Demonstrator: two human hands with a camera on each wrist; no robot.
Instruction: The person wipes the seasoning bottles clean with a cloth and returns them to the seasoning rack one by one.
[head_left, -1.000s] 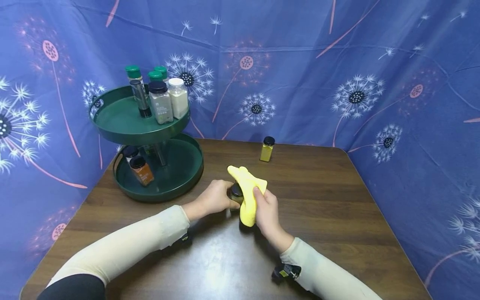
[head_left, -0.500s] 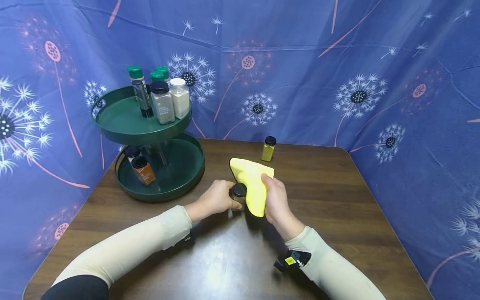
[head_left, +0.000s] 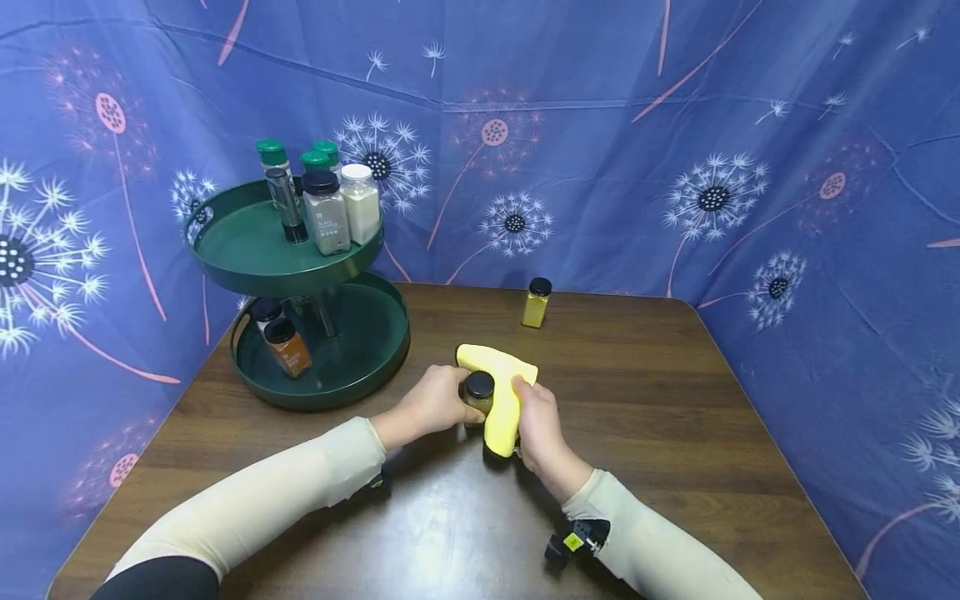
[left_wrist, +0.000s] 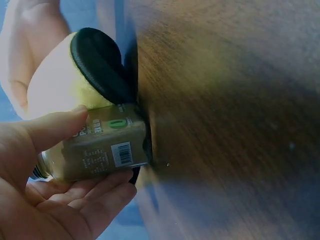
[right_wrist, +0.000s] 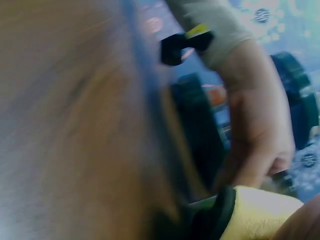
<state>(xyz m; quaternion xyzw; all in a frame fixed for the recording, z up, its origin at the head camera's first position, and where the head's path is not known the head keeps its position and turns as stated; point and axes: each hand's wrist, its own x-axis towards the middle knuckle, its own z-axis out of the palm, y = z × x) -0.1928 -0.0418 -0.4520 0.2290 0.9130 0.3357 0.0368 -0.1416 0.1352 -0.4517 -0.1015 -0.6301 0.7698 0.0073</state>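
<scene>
My left hand (head_left: 435,400) grips a small spice jar (left_wrist: 102,145) with a black lid, upright on the wooden table. In the left wrist view the thumb lies on one side of it and the fingers on the other. Brownish powder fills the jar, and a barcode and a green mark show on its label. A folded yellow cloth (head_left: 501,398) with a dark underside is pinched in my right hand (head_left: 542,425). It lies up against the jar's right side. The right wrist view is blurred and shows the cloth's dark edge near its bottom.
At the left stands a two-tier green turntable (head_left: 367,375), bearing several spice jars on top and an orange-powder jar (head_left: 288,350) below. Farther back on the table (head_left: 637,400) is a yellow-powder jar (head_left: 536,304). A blue patterned curtain (head_left: 600,208) hangs behind.
The right hand moved the cloth up and away to the right, then back down and left against the jar. The left hand and jar stayed nearly in place.
</scene>
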